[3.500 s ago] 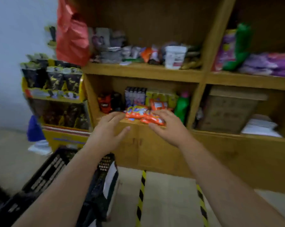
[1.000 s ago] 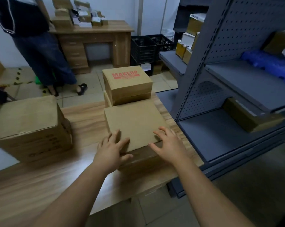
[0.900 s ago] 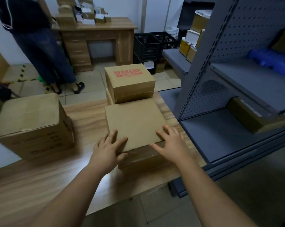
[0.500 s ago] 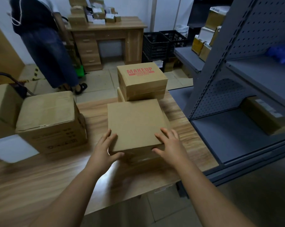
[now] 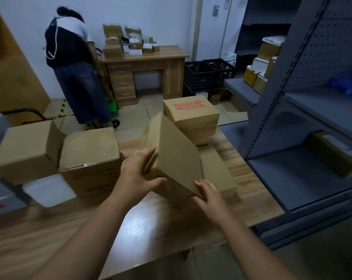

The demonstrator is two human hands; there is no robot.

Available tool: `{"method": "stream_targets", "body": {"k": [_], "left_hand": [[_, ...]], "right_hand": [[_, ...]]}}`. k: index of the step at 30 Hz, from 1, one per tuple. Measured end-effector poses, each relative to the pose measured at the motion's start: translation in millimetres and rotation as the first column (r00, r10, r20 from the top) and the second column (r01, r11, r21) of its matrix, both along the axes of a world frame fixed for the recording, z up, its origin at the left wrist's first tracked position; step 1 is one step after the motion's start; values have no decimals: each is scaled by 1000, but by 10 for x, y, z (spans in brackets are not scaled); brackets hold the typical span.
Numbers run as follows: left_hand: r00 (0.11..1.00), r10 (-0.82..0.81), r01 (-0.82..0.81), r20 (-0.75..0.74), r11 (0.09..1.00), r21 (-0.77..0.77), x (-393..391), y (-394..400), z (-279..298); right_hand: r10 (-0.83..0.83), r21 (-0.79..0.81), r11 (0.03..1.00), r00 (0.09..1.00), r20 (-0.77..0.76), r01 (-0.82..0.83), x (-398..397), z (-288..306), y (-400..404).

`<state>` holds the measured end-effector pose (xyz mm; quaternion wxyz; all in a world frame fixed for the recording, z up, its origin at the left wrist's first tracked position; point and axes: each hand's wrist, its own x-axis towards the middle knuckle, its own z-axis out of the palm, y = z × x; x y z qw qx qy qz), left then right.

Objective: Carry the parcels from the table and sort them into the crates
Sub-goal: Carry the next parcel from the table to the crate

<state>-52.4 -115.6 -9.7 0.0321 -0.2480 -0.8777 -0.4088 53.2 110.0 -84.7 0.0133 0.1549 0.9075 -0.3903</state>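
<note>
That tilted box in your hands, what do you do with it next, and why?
Probably lift it clear of the table. The flat box is already tipped up, left hand gripping its edge, right hand at its lower corner, and the black crates stand across the room.
</note>
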Motion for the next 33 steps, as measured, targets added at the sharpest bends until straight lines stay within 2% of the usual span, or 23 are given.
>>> {"method": "stream_targets", "body": {"k": [4, 7, 10, 13, 14, 18, 21, 24, 26, 28, 30, 33], "left_hand": [[989, 72, -69, 126, 997, -29, 8, 147, 2], [968, 25, -52, 250, 993, 102, 60, 281, -16], [980, -28, -1, 196, 990, 144, 112, 418, 22], [974, -112, 83, 197, 985, 149, 154, 586, 26], [971, -121, 95, 206, 987, 132, 169, 638, 6], [968, -94, 70, 232, 992, 108, 165, 721, -111], [978, -89, 66, 186, 990, 126, 129, 688, -150], [986, -114, 98, 119, 987, 129, 103, 660, -109], [982, -159, 151, 102, 985, 86, 83, 674, -84], [979, -165, 167, 122, 986, -9, 54, 689, -147], [977, -97, 129, 192, 979, -160, 27, 674, -292], [966, 3, 93, 257, 927, -363, 22, 620, -570]], "right_hand": [[-3, -47, 999, 997, 81, 7, 66, 56, 3], [-42, -83, 995, 990, 134, 53, 94, 214, 113], [-276, -232, 938, 960, -56, 256, 42, 565, 185], [-301, -399, 893, 935, -187, 208, -68, 933, 170], [-273, -403, 898, 942, -197, 176, -94, 1015, 146], [-215, -258, 953, 953, -213, 158, -135, 1075, 95], [-212, -212, 963, 950, -228, 164, -145, 1026, 81], [-214, -284, 946, 959, -185, 157, -144, 971, 103], [-285, -283, 931, 942, -175, 229, -127, 923, 176], [-339, -165, 937, 915, -218, 308, -101, 873, 294], [-339, -113, 940, 906, -254, 321, -60, 817, 407], [-361, -177, 927, 913, -189, 331, -11, 675, 547]]}}
